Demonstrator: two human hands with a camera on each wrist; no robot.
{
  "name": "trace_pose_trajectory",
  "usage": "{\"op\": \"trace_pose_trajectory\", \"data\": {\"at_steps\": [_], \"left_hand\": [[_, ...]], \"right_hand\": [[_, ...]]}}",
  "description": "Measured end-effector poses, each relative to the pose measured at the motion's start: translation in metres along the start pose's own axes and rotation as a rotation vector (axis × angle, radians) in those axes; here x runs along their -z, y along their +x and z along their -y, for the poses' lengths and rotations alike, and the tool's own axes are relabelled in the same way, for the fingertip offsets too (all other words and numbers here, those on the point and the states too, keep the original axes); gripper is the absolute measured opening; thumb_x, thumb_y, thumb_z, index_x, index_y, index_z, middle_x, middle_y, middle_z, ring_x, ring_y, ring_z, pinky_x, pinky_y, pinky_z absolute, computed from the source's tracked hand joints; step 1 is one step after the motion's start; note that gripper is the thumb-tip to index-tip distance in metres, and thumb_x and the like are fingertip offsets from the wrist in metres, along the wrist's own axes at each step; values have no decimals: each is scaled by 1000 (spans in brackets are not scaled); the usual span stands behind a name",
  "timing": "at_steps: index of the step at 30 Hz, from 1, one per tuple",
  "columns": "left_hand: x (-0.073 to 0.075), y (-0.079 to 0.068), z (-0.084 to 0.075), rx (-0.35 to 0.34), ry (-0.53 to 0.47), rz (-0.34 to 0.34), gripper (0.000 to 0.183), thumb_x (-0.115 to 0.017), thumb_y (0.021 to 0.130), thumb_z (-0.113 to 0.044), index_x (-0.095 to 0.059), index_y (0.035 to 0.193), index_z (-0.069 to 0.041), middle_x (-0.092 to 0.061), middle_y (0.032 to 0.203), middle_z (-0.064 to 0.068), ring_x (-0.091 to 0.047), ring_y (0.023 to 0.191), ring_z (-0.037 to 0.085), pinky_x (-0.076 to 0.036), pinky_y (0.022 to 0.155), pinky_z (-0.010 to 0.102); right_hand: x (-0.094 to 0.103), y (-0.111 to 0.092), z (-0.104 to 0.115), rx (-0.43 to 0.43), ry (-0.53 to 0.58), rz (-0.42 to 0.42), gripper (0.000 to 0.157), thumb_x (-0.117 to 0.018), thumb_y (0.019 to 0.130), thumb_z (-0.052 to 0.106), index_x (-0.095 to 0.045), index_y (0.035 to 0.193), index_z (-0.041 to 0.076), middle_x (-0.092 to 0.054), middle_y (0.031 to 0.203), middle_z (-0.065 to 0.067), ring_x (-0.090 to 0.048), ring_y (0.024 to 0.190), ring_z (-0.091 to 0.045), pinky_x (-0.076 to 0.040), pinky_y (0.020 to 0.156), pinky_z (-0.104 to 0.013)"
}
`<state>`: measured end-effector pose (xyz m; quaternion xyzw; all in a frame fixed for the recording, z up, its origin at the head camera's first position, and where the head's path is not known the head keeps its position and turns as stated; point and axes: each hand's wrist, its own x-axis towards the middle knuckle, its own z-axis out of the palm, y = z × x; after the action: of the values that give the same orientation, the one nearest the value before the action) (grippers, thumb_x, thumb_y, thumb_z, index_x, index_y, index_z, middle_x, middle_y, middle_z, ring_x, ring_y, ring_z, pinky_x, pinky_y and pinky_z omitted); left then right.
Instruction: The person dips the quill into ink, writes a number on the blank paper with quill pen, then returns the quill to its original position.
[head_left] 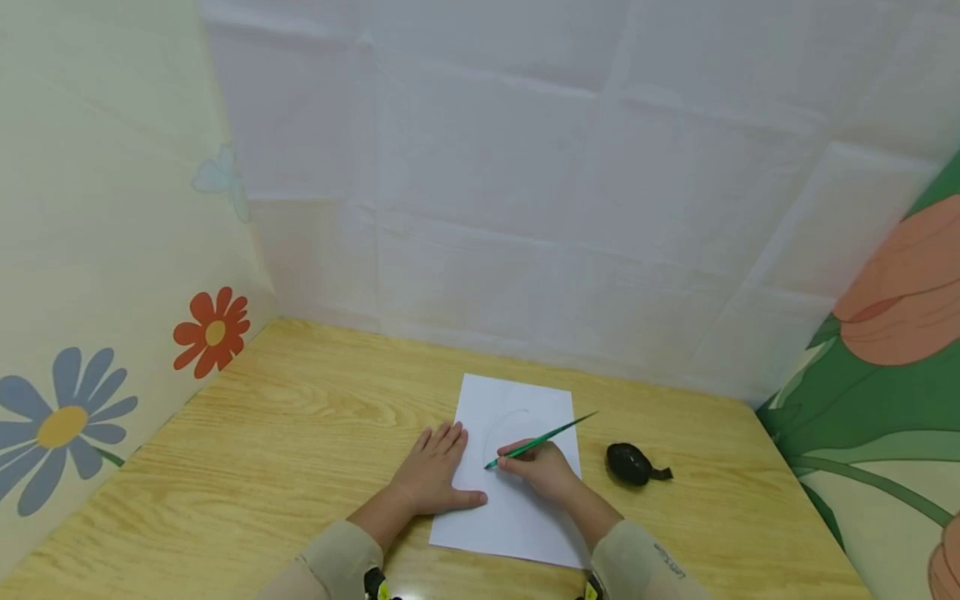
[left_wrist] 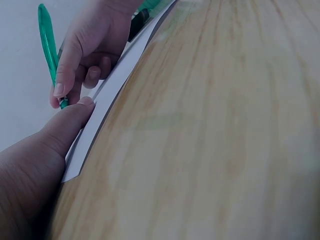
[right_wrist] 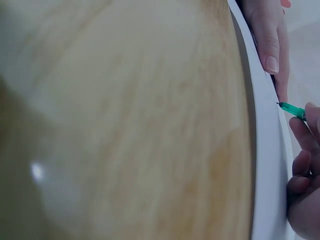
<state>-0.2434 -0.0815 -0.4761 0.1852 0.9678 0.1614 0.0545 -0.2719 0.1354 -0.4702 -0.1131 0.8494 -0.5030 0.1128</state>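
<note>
A sheet of white paper [head_left: 517, 529] lies on the wooden table, with a thin curved line drawn on its upper middle. My right hand [head_left: 551, 473] pinches a green pen [head_left: 551, 434] with a long tapering end, its tip at the lower end of that curve. In the right wrist view the pen's dark point [right_wrist: 278, 103] comes down at the paper. Flat over the paper's left edge rests my left hand [head_left: 431, 475], fingers straight and thumb reaching onto the sheet. The left wrist view shows the left thumb [left_wrist: 65, 122] close to the pen tip.
A black rounded object [head_left: 628, 463] with a short tail sits right of the paper on the wooden table [head_left: 300, 433]. A pale creased sheet [head_left: 480, 167] hangs behind the table. Flower-patterned panels [head_left: 112, 208] stand along the left and right sides.
</note>
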Motion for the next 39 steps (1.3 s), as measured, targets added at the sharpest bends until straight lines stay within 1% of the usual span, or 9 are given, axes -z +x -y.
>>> {"op": "trace_pose_trajectory", "data": {"at_steps": [4,13,21,29,35,39], "left_hand": [[0,0,0,4,-3,2,109,-58,79,-76,-29,153,0,-23,163,15,-15,153,32,-11,123,52],[-1,2,1,9,-1,2,109,-58,79,-76,-29,153,0,-23,162,15,-16,153,32,-11,123,53],[-1,1,0,2,7,-10,109,-58,79,-76,-30,152,1,-24,162,16,-16,152,32,-11,123,52],[-2,2,1,7,-5,-2,110,-57,79,-76,-28,153,1,-22,163,16,-15,153,32,-10,123,53],[-2,2,2,1,-5,-8,109,-59,79,-74,-29,152,1,-24,162,16,-16,152,33,-11,123,53],[-3,2,3,2,3,-6,110,-57,79,-76,-28,153,0,-23,162,16,-15,153,32,-11,123,53]], "right_hand": [[0,-1,0,-10,-4,2,29,-75,87,27,-75,105,6,-76,101,-8,-65,89,-5,-52,80,-24],[1,-5,1,2,-17,7,28,-76,85,26,-75,104,6,-76,102,-9,-64,90,-6,-51,78,-24],[2,-8,-2,-25,-24,28,29,-77,85,29,-75,104,8,-76,102,-6,-65,91,-8,-52,78,-24],[2,-9,-6,-31,-16,37,29,-77,84,29,-75,104,8,-76,102,-6,-61,85,-8,-50,73,-25],[3,-13,-4,-19,-5,36,30,-77,84,28,-75,103,6,-76,101,-7,-62,84,-7,-50,73,-23],[3,-16,-3,-20,7,38,29,-77,85,26,-75,104,5,-76,100,-8,-61,82,-6,-50,72,-22]]}}
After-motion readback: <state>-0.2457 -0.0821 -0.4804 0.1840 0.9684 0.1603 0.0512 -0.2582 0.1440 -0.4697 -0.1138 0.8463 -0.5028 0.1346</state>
